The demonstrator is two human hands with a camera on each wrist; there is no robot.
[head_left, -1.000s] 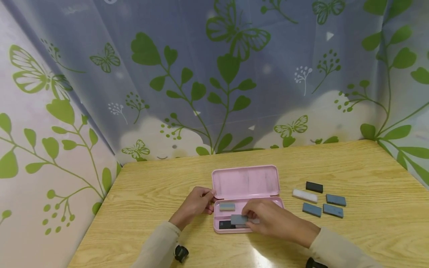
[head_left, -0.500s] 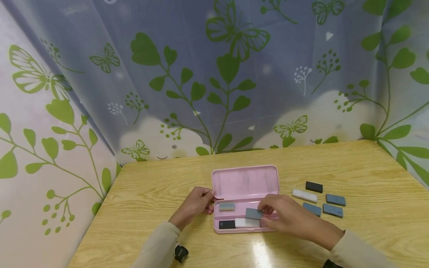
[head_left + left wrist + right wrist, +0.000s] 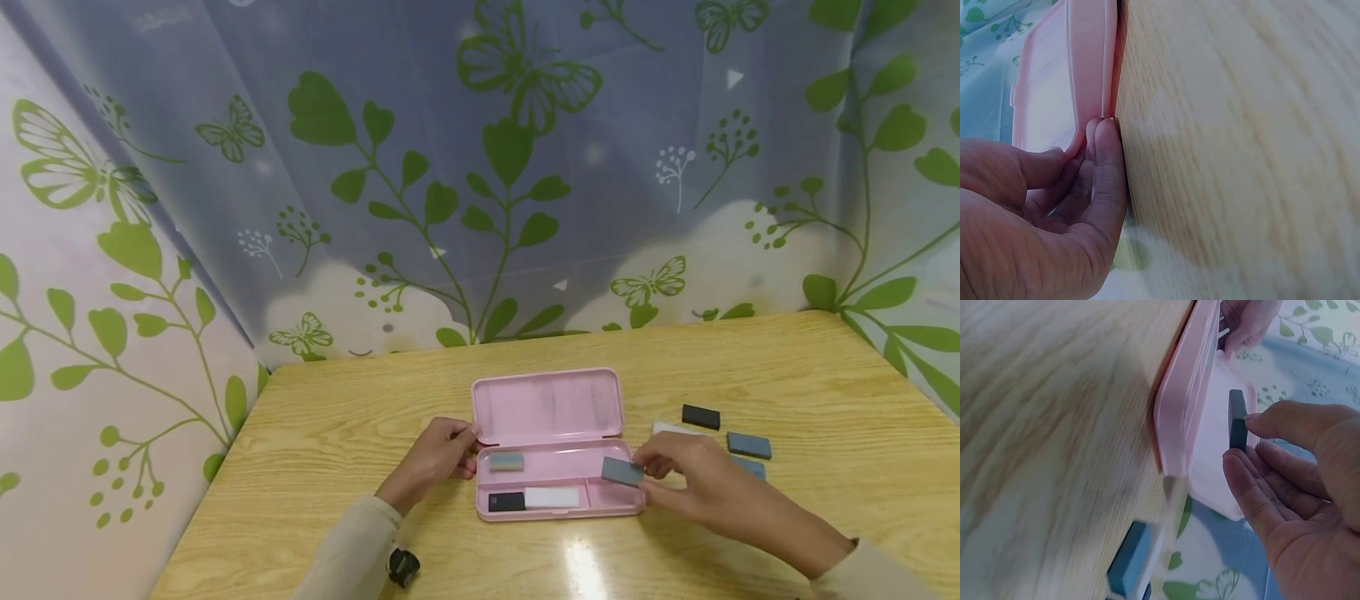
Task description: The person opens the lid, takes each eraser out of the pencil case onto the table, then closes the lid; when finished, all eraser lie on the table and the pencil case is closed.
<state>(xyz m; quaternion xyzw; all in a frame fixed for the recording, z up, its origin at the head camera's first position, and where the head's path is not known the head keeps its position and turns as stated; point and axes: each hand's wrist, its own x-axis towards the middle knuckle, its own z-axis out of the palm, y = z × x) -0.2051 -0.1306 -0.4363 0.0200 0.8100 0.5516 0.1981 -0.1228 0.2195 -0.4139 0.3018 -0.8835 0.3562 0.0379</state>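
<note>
A pink pencil case (image 3: pixel 525 483) lies open on the table, its lid (image 3: pixel 547 408) laid back. My left hand (image 3: pixel 438 454) grips the case's left corner near the hinge, thumb at the lid's edge and fingers along the side. Between thumb and fingertips, my right hand (image 3: pixel 697 475) pinches a blue-grey rectangular eraser (image 3: pixel 622 472) by its right end, over the right end of the case. The left wrist view shows the gripped pink corner (image 3: pixel 1075 145). In the case's front compartment a black eraser (image 3: pixel 507 502) and a white one lie end to end; a blue-and-beige eraser (image 3: pixel 506 461) sits at back left.
Right of the case lie a black eraser (image 3: pixel 701 417), a blue eraser (image 3: pixel 748 445) and others partly hidden behind my right hand, among them a white one (image 3: pixel 670 428). A printed curtain (image 3: pixel 420 167) stands along the table's (image 3: pixel 360 400) back edge.
My right hand has moved right with the blue-grey eraser, from over the front compartment's left half to the case's right end, uncovering the white eraser inside. My left hand stays at the corner.
</note>
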